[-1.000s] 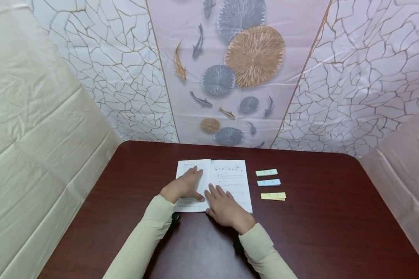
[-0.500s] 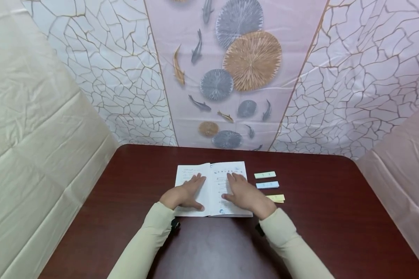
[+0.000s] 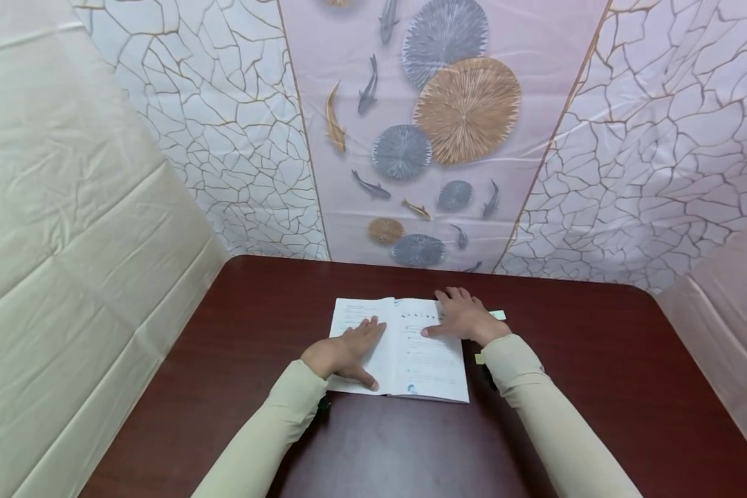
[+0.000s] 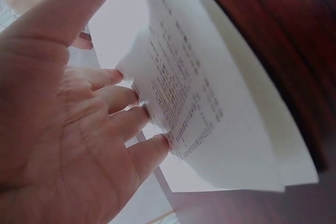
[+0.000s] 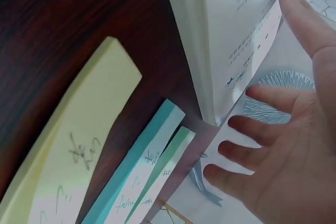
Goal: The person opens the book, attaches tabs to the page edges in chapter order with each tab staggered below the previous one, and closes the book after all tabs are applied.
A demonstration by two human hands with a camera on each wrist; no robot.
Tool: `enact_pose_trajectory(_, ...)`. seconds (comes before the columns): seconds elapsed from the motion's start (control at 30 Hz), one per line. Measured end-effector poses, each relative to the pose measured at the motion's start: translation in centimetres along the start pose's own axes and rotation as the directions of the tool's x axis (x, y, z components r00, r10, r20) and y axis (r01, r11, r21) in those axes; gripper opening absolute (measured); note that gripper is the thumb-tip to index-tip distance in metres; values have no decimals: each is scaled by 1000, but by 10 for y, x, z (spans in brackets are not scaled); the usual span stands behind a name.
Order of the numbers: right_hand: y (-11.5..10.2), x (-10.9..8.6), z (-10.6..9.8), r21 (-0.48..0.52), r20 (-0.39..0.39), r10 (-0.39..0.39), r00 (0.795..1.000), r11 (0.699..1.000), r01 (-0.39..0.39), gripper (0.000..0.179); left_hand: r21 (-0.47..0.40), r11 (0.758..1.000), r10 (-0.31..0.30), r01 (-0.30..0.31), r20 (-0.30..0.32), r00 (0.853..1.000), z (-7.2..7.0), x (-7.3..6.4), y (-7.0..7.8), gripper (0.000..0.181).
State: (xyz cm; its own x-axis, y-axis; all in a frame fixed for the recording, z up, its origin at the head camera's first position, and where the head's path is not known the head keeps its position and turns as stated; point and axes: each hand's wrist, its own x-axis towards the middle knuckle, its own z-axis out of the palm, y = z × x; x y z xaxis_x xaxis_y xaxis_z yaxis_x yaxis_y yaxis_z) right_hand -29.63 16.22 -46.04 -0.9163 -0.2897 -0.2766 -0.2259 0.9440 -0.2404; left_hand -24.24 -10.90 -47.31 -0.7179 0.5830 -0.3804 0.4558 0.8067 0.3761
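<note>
An open book (image 3: 432,370) with printed pages lies on the table. My left hand (image 3: 351,351) rests on its left page, fingers spread; in the left wrist view the fingertips (image 4: 157,145) touch the printed page (image 4: 184,87). My right hand (image 3: 463,319) is at the upper right edge of the right page. In the right wrist view its thumb (image 5: 299,14) touches the page and the other fingers are straight and spread, holding nothing. Beside the book lie a yellow sticky note pad (image 5: 100,108), a blue one (image 5: 139,166) and a green one (image 5: 170,166), with handwriting on them.
The dark red-brown table (image 3: 268,304) carries the book and pads. A patterned cloth (image 3: 467,111) with fish and round leaves hangs behind it. A plain pale cloth (image 3: 99,207) hangs at the left. In the head view my right arm mostly covers the pads.
My right hand has moved from the lower part of the right page up and right to its upper edge. The left hand stays on the left page. The head view has shifted slightly.
</note>
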Motion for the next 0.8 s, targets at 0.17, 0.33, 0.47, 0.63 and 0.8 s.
enact_pose_trajectory(0.17, 4, 0, 2, -11, -60, -66, 996, 998, 65, 89, 7, 1000, 19, -19, 5, 1000, -1, 1, 2, 122)
enact_pose_trajectory(0.33, -2, -2, 4, -51, -104, -92, 990, 995, 87, 80, -7, 1000, 0, 0, 3, 1000, -1, 0, 1, 122)
enact_pose_trajectory(0.47, -4, -1, 4, -36, -106, -77, 991, 997, 73, 81, -14, 1000, -10, 10, 8, 1000, -1, 0, 1, 122)
enact_pose_trajectory(0.63, 1, 0, 6, -15, -94, -68, 993, 998, 66, 87, -20, 1000, 3, -3, 6, 1000, -2, 0, 2, 120)
enact_pose_trajectory(0.8, 3, -2, 8, -29, -109, -83, 991, 996, 80, 79, -19, 1000, 8, -8, 8, 1000, 0, 0, 3, 121)
